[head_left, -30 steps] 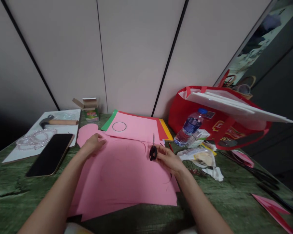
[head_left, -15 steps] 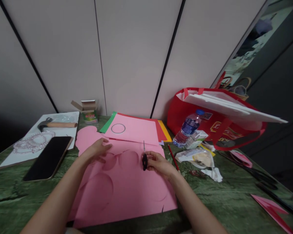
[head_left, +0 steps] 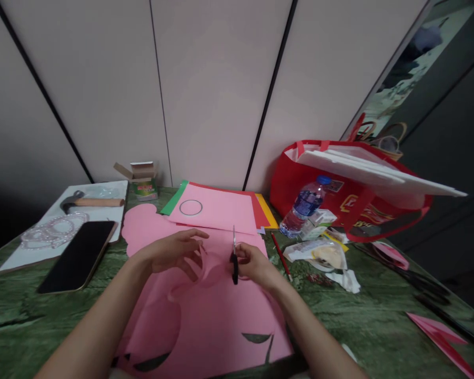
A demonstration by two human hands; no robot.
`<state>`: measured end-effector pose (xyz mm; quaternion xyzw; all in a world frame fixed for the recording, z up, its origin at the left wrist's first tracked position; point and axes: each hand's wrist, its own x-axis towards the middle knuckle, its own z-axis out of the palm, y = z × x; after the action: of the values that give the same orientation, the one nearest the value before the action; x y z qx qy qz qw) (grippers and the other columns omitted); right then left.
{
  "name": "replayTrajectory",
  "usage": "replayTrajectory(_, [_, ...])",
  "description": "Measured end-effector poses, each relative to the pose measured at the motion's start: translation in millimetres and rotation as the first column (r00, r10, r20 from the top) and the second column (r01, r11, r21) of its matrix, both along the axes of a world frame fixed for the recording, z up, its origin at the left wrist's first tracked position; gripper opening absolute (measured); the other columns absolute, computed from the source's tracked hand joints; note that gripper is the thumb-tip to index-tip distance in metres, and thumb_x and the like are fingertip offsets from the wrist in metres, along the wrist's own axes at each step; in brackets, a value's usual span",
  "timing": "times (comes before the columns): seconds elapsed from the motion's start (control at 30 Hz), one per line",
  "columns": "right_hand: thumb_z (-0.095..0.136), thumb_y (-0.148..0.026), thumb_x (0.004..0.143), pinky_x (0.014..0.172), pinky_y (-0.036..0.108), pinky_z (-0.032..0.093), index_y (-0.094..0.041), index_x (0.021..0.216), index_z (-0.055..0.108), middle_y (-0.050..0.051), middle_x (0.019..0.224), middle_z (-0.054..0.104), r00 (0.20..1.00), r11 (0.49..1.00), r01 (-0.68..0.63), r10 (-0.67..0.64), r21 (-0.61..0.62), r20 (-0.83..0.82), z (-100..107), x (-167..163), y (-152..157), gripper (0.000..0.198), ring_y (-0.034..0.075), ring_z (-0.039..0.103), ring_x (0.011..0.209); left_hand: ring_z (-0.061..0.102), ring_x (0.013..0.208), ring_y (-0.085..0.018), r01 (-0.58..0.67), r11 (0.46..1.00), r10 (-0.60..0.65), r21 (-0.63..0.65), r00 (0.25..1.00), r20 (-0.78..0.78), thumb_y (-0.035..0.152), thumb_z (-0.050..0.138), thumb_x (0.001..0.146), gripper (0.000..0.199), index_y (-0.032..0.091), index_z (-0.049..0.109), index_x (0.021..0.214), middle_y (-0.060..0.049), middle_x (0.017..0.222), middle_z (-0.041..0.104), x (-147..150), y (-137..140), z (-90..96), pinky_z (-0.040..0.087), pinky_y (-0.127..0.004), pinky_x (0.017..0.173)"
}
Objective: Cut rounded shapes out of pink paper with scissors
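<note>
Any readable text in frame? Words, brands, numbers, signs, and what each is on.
Nothing legible with certainty.
Red bag: yellow lettering and a logo, too blurred.
Bottle: pale print on its blue label, too blurred.
Small open box: reddish print on green, too small.
White-and-green carton: markings too small.
Scissors and large pink paper: no lettering visible.

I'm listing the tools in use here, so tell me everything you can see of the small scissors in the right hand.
The small scissors have black handles, plastic by their look, and thin grey blades that look like metal. They are seen nearly edge-on, so whether the blades are apart cannot be told. The right hand holds them by the handles, blades pointing away from the person, above the pink paper. Whether they touch it is unclear.
</note>
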<state>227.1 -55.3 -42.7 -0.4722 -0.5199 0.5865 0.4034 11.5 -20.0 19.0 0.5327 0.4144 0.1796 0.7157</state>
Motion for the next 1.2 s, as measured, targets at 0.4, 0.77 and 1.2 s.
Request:
replayTrajectory(0.4, [0.076, -0.023, 0.055, 0.035, 0.015, 0.031, -0.014, 0.068, 0.062, -0.005, 0.052, 0.058, 0.998, 0.998, -0.065, 0.065, -0.021, -0.023, 8, 5, -7, 0.022, 0.006, 0.05, 0.04, 0.055, 0.089, -0.022, 0.018, 0.99, -0.042, 0.143, 0.985, 0.167, 0.022, 0.055, 0.078, 0.028, 0.02, 0.054, 0.106, -0.009, 0.097, 0.059, 0, -1, 3.4, 0.052, -0.046, 0.073])
replayTrajectory(0.77, [0.077, -0.031, 0.06, 0.036, 0.013, 0.04, -0.015, 0.065, 0.058, -0.002, 0.052, 0.064, 0.86, 0.899, 0.425, -0.367, 0.101, -0.354, 26, 54, 6, 0.025, 0.008, 0.057, 0.043, 0.053, 0.052, -0.015, 0.064, 0.625, 0.439, 0.778, 0.795, -0.419, 0.05, 0.041, 0.081, 0.046, 0.019, 0.055, 0.05, -0.001, 0.053, 0.058, 4, -33, 54.3, 0.038, -0.027, 0.053])
replayTrajectory(1.2, [0.079, -0.02, 0.057, 0.043, 0.01, 0.048, -0.018, 0.069, 0.058, -0.007, 0.066, 0.062, 0.498, 0.844, 0.535, -0.284, 0.032, -0.82, 80, 53, -13, 0.024, 0.005, 0.058, 0.055, 0.061, 0.087, -0.025, 0.627, 0.713, -0.306, 0.313, 0.681, -0.666, 0.045, 0.068, 0.059, 0.095, 0.019, 0.025, 0.139, -0.012, 0.109, 0.062, 33, -39, 5.4, 0.044, -0.031, 0.069])
